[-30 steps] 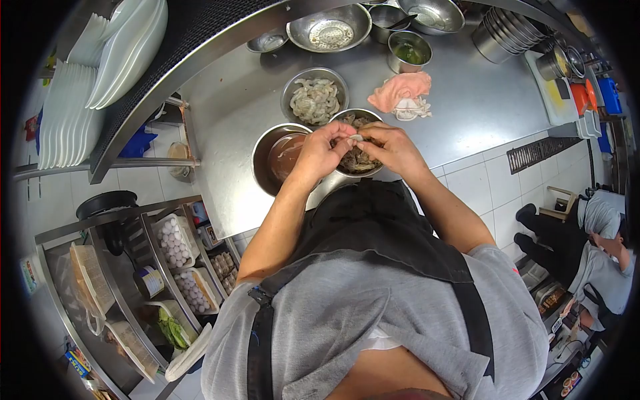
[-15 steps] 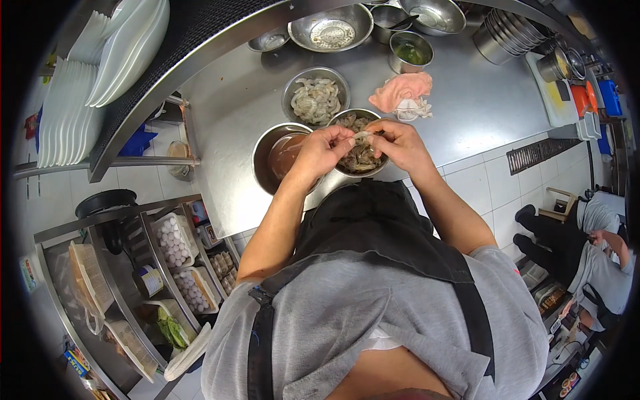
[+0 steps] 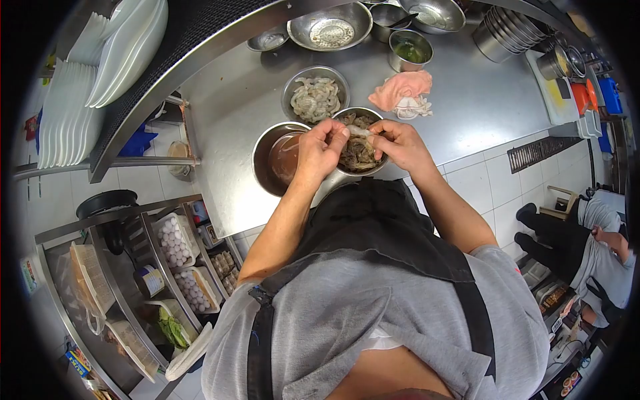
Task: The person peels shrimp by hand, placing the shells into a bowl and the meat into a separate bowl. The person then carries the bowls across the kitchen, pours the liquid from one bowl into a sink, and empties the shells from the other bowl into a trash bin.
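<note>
A pale shrimp (image 3: pixel 361 131) is stretched between my two hands above a metal bowl of dark shrimp or shells (image 3: pixel 359 159); which of the two is hard to tell. My left hand (image 3: pixel 321 148) pinches one end of it with thumb and fingertips. At the other end, my right hand (image 3: pixel 402 145) has its fingers closed on it. Just beyond stands a metal bowl holding peeled shrimp (image 3: pixel 317 98). A deep metal pot with brownish liquid (image 3: pixel 283 160) sits at the left, partly hidden behind my left hand.
On the steel counter (image 3: pixel 233 127) lies a pink cloth (image 3: pixel 402 91) bunched with a white one. Several metal bowls (image 3: pixel 330 30) line the back under a shelf edge. Stacked white plates (image 3: pixel 70 120) fill the upper left. Another person (image 3: pixel 587 247) is at the far right.
My left hand has shifted slightly left, away from the right, and more of the pale shrimp shows between them. The bowls stay in place.
</note>
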A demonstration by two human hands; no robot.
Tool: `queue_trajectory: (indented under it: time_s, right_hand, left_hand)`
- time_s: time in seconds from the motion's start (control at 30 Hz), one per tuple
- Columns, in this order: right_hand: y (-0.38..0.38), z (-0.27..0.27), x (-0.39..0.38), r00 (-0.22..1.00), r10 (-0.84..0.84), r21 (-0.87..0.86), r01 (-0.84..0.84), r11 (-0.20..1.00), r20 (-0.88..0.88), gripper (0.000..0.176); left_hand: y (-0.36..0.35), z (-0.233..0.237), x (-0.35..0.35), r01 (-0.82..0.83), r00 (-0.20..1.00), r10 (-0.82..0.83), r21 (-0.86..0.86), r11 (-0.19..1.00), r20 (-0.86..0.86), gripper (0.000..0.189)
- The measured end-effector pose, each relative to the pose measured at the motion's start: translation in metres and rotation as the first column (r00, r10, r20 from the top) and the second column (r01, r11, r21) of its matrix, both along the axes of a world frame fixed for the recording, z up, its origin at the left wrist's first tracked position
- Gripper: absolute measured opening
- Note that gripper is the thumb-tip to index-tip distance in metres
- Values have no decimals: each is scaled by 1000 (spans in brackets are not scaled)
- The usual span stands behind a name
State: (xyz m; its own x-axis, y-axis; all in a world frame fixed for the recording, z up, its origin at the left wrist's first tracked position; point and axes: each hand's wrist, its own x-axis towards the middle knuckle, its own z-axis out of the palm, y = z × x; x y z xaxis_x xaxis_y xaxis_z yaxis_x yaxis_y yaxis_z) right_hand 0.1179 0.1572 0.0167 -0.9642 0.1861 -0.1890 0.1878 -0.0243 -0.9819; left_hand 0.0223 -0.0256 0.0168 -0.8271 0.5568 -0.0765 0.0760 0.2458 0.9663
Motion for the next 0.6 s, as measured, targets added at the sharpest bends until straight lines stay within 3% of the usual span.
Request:
queue_trajectory:
  time_s: [0.1,0.13,0.17,0.2,0.3,0.47,0.53,0.57,0.6]
  right_hand:
    - [4,8,2,999,-20,10,19,1000,49,18]
    - [5,11,2,995,-36,28,33,999,97,19]
    - [6,11,3,995,-32,28,30,999,99,19]
    - [7,12,3,993,-37,45,32,998,115,19]
    - [6,11,1,994,-37,72,30,997,98,21]
    - [-3,2,3,1000,-9,108,10,994,-7,21]
    - [-8,13,2,998,65,282,-69,957,22,18]
    - [-10,17,1,998,67,281,-70,957,19,18]
    - [-12,20,0,995,96,421,-76,904,-27,19]
  left_hand:
    - [-1,1,-4,-123,990,112,128,984,85,11]
    - [-4,11,-6,16,985,-25,-51,999,-174,15]
    - [-7,20,-6,102,899,-200,-258,961,-389,19]
    - [-8,25,-4,160,888,-312,-408,899,-338,25]
    - [-7,13,-8,206,826,-385,-416,886,-411,26]
    - [5,25,-3,124,900,-202,-216,968,-385,22]
    - [6,28,2,226,906,-236,-71,972,-351,16]
    - [4,26,1,224,905,-236,-73,972,-353,16]
    - [2,24,-2,256,907,-292,-152,955,-303,15]
